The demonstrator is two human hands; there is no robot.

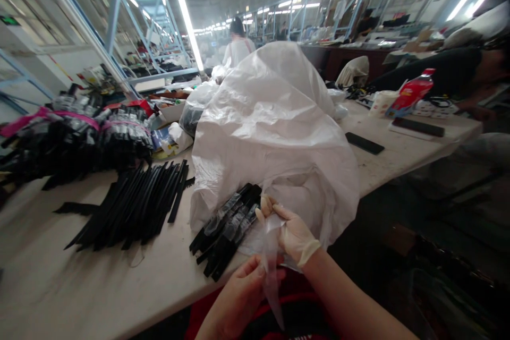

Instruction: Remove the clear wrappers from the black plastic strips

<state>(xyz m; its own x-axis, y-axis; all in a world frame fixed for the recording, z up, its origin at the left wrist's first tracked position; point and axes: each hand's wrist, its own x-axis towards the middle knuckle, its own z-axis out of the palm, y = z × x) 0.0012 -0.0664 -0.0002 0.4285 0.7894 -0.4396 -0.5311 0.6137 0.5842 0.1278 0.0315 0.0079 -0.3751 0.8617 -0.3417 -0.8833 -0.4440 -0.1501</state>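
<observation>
Between my hands hangs a narrow, clear plastic sleeve (271,263), its pointed lower end dangling over my lap. My right hand (294,232), in a pale thin glove, pinches the sleeve near its top. Lower down, my bare left hand (244,286) has its thumb and fingers closed on the sleeve's edge. Just left of the right hand lies a small pile of black strips (229,231) wrapped in clear plastic. A large white plastic sack (271,127) stands behind it, partly under the pile. Loose black strips (133,204) lie side by side further left.
Plastic-wrapped black bundles (79,133) tied with pink bands are heaped at the left. On the right of the table (167,281) lie a dark phone (364,143), another phone (418,127) and a red bottle (414,90). A person (238,45) is behind the sack.
</observation>
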